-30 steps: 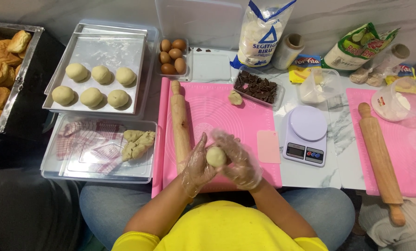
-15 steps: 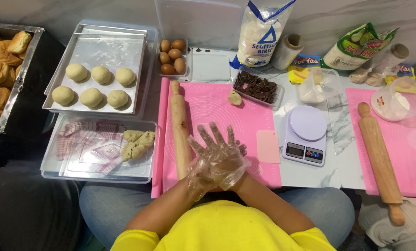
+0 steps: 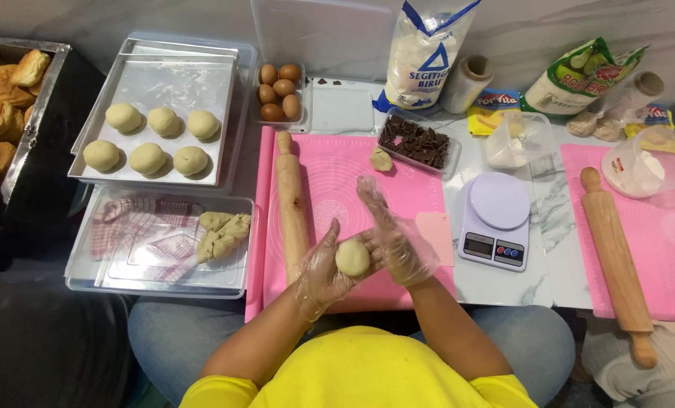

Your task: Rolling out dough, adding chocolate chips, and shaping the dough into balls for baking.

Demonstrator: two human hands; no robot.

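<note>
Pale dough ball (image 3: 352, 258) sits in our left hand (image 3: 321, 273), fingers cupped w/ right hand (image 3: 394, 238) fingers pressed alongside, above pink mat (image 3: 337, 174). Risk: slick gloves, ball could slip out.

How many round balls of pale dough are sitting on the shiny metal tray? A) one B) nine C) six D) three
C: the shiny metal tray holds six round pale dough balls in two rows of three, while one more dough ball sits between the gloved left hand and right hand.
</note>
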